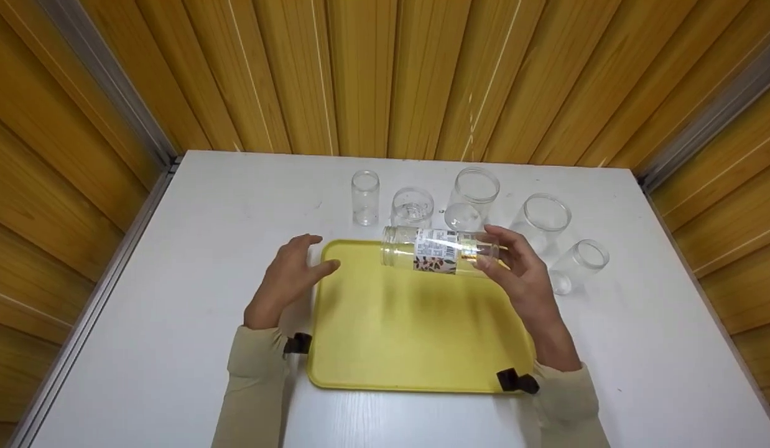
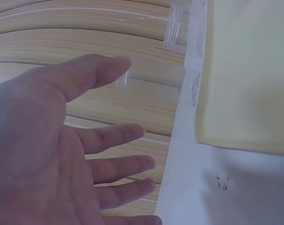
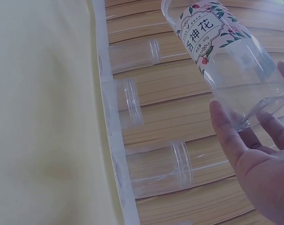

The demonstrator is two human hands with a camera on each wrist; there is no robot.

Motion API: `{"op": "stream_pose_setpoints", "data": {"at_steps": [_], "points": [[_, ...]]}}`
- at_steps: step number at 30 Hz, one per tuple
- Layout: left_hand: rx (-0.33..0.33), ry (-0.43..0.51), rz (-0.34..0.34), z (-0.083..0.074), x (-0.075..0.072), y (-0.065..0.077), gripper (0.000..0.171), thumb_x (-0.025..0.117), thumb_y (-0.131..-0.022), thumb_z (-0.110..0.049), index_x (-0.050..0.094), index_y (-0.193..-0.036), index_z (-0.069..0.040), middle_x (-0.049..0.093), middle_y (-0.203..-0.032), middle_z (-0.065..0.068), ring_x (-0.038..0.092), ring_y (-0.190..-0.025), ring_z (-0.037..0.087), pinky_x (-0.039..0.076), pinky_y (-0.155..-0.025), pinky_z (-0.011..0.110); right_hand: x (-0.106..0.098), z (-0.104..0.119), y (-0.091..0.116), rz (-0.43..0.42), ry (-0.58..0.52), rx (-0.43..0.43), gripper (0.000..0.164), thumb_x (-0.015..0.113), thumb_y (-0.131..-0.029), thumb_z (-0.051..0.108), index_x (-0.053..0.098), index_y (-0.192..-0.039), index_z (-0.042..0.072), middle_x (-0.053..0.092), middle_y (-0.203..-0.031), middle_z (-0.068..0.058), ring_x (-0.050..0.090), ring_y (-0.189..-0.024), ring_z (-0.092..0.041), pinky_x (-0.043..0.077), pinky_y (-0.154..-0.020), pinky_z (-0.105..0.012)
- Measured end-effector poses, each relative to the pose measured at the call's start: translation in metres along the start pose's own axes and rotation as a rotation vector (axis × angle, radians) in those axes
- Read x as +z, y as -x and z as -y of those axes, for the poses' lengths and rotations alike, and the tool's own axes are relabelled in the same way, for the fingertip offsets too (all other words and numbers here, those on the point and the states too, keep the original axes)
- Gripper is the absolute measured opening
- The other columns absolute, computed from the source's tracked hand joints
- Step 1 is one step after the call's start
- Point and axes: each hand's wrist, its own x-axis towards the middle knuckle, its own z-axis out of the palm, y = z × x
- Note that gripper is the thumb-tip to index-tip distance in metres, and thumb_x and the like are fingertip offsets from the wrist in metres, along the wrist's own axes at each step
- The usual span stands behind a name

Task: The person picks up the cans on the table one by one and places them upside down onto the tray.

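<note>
My right hand (image 1: 520,274) grips the base end of a clear plastic jar (image 1: 400,247), tilted onto its side above the yellow tray (image 1: 416,336). A floral paper label wraps the middle of the jar (image 3: 235,70), and its open threaded mouth points left. In the right wrist view the thumb and fingers (image 3: 230,133) hold it around the bottom. My left hand (image 1: 288,274) is raised by the tray's left edge, thumb and fingers spread, with nothing in it. The left wrist view shows its palm (image 2: 48,154) and extended fingers.
Along the tray's far side stand several clear lidless jars: a slim one (image 1: 365,199), a short one (image 1: 412,208), two wide ones (image 1: 475,196) (image 1: 545,218), and a slanting-looking slim one (image 1: 581,264) at right. Wood-patterned panels (image 1: 360,74) wall in the white table (image 1: 192,261).
</note>
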Motion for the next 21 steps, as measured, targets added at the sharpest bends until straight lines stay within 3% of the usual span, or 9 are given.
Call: {"op": "stream_pose_setpoints", "data": {"at_steps": [5, 11, 21], "points": [[0.003, -0.021, 0.036, 0.004, 0.005, 0.0, 0.07, 0.072, -0.098, -0.035, 0.051, -0.149, 0.008, 0.041, -0.16, 0.03, 0.035, -0.149, 0.047, 0.034, -0.118, 0.061, -0.004, 0.0, -0.001, -0.018, 0.034, 0.009, 0.051, 0.069, -0.1, -0.001, 0.056, -0.149, 0.005, 0.059, -0.14, -0.018, 0.056, -0.129, -0.034, 0.054, -0.097, -0.028], [0.006, -0.067, 0.033, 0.002, 0.009, -0.001, 0.067, 0.072, -0.099, -0.032, 0.052, -0.148, 0.009, 0.043, -0.158, 0.031, 0.037, -0.147, 0.049, 0.035, -0.116, 0.062, -0.011, 0.003, -0.001, -0.05, 0.036, 0.001, 0.05, 0.069, -0.099, -0.003, 0.057, -0.148, 0.003, 0.06, -0.139, -0.02, 0.059, -0.126, -0.032, 0.056, -0.095, -0.028], [-0.032, -0.213, 0.07, 0.001, 0.015, 0.001, 0.056, 0.067, -0.101, -0.018, 0.053, -0.146, 0.012, 0.051, -0.149, 0.034, 0.048, -0.137, 0.052, 0.045, -0.107, 0.063, -0.023, 0.01, 0.0, -0.079, 0.067, 0.0, 0.051, 0.07, -0.099, 0.0, 0.057, -0.148, 0.006, 0.059, -0.138, -0.015, 0.057, -0.124, -0.034, 0.055, -0.093, -0.026]]}}
